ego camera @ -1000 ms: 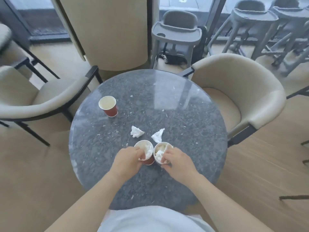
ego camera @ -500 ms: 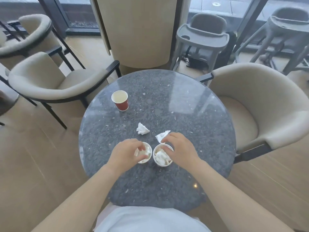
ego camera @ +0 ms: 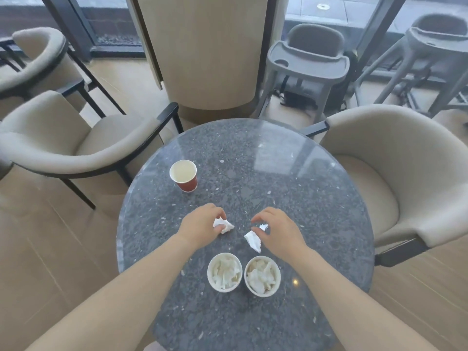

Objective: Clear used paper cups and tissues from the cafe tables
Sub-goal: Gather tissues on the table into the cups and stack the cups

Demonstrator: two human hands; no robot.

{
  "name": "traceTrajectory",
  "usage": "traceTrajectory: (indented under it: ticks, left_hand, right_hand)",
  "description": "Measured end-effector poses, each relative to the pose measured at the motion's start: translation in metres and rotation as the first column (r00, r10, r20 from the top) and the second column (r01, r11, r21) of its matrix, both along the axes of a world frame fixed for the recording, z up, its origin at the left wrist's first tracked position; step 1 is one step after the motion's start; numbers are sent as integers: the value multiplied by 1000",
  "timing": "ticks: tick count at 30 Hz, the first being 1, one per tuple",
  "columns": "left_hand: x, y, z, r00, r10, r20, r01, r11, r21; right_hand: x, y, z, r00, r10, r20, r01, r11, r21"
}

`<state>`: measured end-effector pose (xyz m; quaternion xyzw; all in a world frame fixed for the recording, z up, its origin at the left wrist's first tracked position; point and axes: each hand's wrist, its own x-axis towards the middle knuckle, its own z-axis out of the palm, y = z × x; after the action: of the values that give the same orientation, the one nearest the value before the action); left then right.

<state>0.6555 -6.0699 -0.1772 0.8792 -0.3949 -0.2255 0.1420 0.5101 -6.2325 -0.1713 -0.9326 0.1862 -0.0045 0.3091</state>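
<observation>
On the round dark stone table [ego camera: 278,173] two paper cups stuffed with tissue stand side by side near me, the left cup [ego camera: 224,271] and the right cup [ego camera: 262,276]. An empty red paper cup [ego camera: 184,175] stands upright further back on the left. My left hand [ego camera: 202,225] pinches a crumpled white tissue [ego camera: 225,226] on the tabletop. My right hand [ego camera: 277,229] has its fingers closing around a second white tissue [ego camera: 254,239], which still rests on the table.
A beige armchair [ego camera: 76,148] stands to the left of the table and another [ego camera: 395,158] to the right. Behind the table rise a beige pillar [ego camera: 202,51] and grey high chairs [ego camera: 309,59]. The floor is light wood.
Both hands have let go of the two stuffed cups and moved forward to the two loose tissues. The cups stay on the table close to me.
</observation>
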Motion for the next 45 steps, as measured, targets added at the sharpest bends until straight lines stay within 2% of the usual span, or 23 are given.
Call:
traceTrajectory:
  ticks: [6, 9, 12, 17, 20, 23, 25, 28, 30, 32, 36, 39, 42, 45]
  left_hand:
    - [23, -21, -24, 989, -124, -82, 134, 984, 116]
    - [24, -21, -35, 973, -209, -101, 227, 947, 230]
    - [23, -15, -42, 973, -214, -87, 230, 932, 278]
    - [22, -6, -35, 991, -66, -115, 75, 995, 68]
    - [19, -1, -27, 985, 61, -159, -67, 997, -33]
    - [14, 5, -20, 969, 142, -201, -160, 985, -72]
    - [11, 9, -17, 956, 187, -225, -210, 974, -83]
    - [7, 13, -8, 913, 279, -299, -331, 934, -139]
    - [3, 12, 3, 878, 326, -350, -407, 893, -191]
    - [-3, 9, 14, 864, 323, -386, -432, 869, -241]
    - [-20, 5, 38, 898, 169, -406, -308, 901, -306]
    - [-36, 7, 50, 936, 77, -344, -203, 916, -347]
    - [-51, 13, 55, 957, 97, -272, -199, 906, -375]
    - [-64, 23, 55, 957, 189, -219, -259, 897, -358]
  right_hand:
    - [14, -8, -14, 996, 9, -87, -9, 1000, -7]
    - [19, -8, -20, 988, 39, -150, -42, 999, -15]
    - [23, -10, -26, 971, 87, -224, -92, 996, -12]
    - [31, -10, -42, 888, 168, -429, -200, 979, -32]
    - [35, -5, -53, 862, 159, -481, -174, 985, 13]
    - [39, -3, -56, 843, 162, -513, -193, 981, -7]
    - [41, -3, -52, 894, 133, -428, -140, 990, 14]
    - [44, -1, -29, 991, -6, -131, 23, 992, 127]
    - [46, 4, -7, 995, -89, 47, 78, 976, 201]
    - [44, 12, 12, 982, -106, 155, 70, 972, 223]
    - [29, 28, 33, 966, -98, 240, 48, 977, 206]
    - [16, 37, 41, 953, -139, 268, 72, 966, 246]
    - [3, 44, 46, 946, -133, 295, 51, 962, 269]
    - [-14, 46, 45, 951, -74, 302, -14, 960, 278]
